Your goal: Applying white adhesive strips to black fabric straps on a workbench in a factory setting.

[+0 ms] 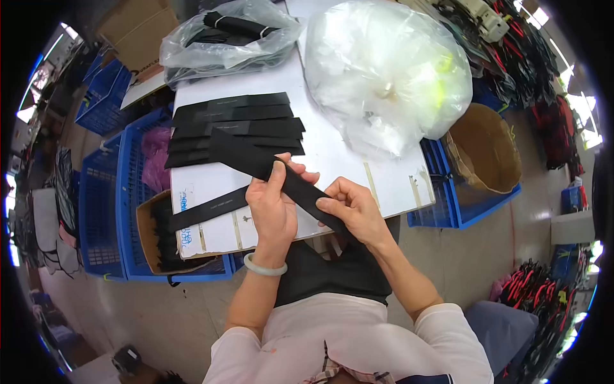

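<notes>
A long black fabric strip [244, 155] slants across in front of me, held in both hands over the near part of the white table [345, 173]. My left hand [274, 201] grips its middle, thumb pressed on top. Further down, my right hand [355, 211] pinches it near its lower right end. Another black strip [211, 211] with a line of small print lies on the table just left of my left hand. Beyond it, several similar black strips [236, 115] lie in overlapping rows.
At the back left sits an open clear bag [171, 54] with black bundles. A large puffed clear plastic bag [384, 64] covers the back right of the table. Blue crates [121, 211] stand left; another blue crate [453, 192] holds a cardboard container [489, 153] on the right.
</notes>
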`<state>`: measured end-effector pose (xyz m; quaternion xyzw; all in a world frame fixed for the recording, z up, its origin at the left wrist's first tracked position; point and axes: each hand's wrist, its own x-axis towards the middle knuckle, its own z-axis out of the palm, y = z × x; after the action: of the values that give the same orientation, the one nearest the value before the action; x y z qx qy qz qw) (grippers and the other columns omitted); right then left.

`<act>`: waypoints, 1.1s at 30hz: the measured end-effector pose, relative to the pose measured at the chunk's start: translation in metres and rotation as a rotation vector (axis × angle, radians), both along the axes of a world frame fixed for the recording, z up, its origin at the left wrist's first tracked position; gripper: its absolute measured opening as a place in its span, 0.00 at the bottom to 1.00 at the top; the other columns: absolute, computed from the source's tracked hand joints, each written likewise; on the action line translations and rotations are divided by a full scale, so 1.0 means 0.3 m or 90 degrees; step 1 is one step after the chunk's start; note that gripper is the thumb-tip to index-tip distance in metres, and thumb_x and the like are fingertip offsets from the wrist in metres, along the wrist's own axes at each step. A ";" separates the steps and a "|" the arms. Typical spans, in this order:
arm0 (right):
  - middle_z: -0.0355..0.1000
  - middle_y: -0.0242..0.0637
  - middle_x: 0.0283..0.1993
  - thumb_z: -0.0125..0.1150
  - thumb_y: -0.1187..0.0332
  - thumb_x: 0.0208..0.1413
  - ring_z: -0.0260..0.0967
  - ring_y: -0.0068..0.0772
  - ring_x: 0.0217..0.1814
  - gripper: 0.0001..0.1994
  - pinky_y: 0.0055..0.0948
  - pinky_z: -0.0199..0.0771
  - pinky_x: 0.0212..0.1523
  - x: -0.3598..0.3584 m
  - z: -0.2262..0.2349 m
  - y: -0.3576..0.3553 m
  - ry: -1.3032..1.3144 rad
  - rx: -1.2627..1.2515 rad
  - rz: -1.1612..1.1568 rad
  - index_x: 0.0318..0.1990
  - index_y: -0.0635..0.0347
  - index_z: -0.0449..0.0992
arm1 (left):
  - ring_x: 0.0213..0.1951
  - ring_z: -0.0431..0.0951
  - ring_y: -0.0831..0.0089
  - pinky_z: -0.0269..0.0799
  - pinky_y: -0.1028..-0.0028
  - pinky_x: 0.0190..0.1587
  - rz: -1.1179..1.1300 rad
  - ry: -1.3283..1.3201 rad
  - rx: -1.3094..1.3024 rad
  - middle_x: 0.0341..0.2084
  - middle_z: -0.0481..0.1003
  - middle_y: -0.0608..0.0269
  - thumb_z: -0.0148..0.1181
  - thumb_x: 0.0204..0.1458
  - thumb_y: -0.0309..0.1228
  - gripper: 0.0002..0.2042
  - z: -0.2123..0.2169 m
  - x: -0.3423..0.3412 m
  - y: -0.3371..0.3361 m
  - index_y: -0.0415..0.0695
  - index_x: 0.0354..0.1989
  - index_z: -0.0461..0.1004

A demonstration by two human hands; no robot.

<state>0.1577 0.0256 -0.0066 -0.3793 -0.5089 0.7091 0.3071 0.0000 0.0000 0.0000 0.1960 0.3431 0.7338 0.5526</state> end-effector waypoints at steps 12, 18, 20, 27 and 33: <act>0.74 0.33 0.25 0.65 0.76 0.52 0.69 0.17 0.27 0.06 0.20 0.67 0.27 0.051 -0.028 0.040 -0.067 0.285 -0.162 0.34 0.66 0.73 | 0.33 0.72 0.69 0.74 0.63 0.47 -0.059 -0.091 0.085 0.29 0.69 0.60 0.44 0.65 0.28 0.12 0.012 0.086 0.087 0.39 0.54 0.65; 0.76 0.32 0.29 0.65 0.78 0.51 0.70 0.13 0.28 0.06 0.12 0.68 0.32 0.113 0.038 0.065 0.093 0.008 -0.086 0.34 0.66 0.74 | 0.41 0.78 0.60 0.74 0.57 0.53 -0.163 -0.088 -0.053 0.34 0.74 0.53 0.46 0.65 0.29 0.17 0.084 0.099 0.097 0.31 0.57 0.61; 0.76 0.33 0.31 0.65 0.78 0.51 0.70 0.13 0.29 0.06 0.13 0.68 0.32 0.105 0.019 0.061 0.107 0.027 -0.085 0.35 0.66 0.74 | 0.35 0.75 0.65 0.75 0.59 0.49 -0.166 -0.127 -0.009 0.29 0.72 0.57 0.46 0.65 0.31 0.15 0.028 0.082 0.109 0.32 0.53 0.63; 0.76 0.38 0.32 0.66 0.74 0.51 0.75 0.35 0.29 0.10 0.28 0.73 0.31 0.062 -0.002 0.031 -0.236 0.550 -0.231 0.40 0.63 0.75 | 0.26 0.64 0.74 0.71 0.64 0.42 -0.093 -0.136 0.043 0.23 0.64 0.66 0.44 0.67 0.37 0.13 0.019 0.114 0.132 0.38 0.45 0.65; 0.76 0.43 0.37 0.74 0.67 0.43 0.76 0.41 0.32 0.19 0.31 0.75 0.32 0.073 0.019 0.043 -0.253 0.606 -0.222 0.42 0.66 0.76 | 0.41 0.73 0.66 0.66 0.52 0.59 -0.099 -0.246 0.096 0.36 0.70 0.60 0.53 0.62 0.40 0.15 0.035 0.115 0.139 0.42 0.49 0.65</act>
<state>0.1796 0.0385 -0.0009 -0.4039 -0.7517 0.2535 0.4556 0.0345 0.0416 0.0106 0.1187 0.1587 0.7364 0.6469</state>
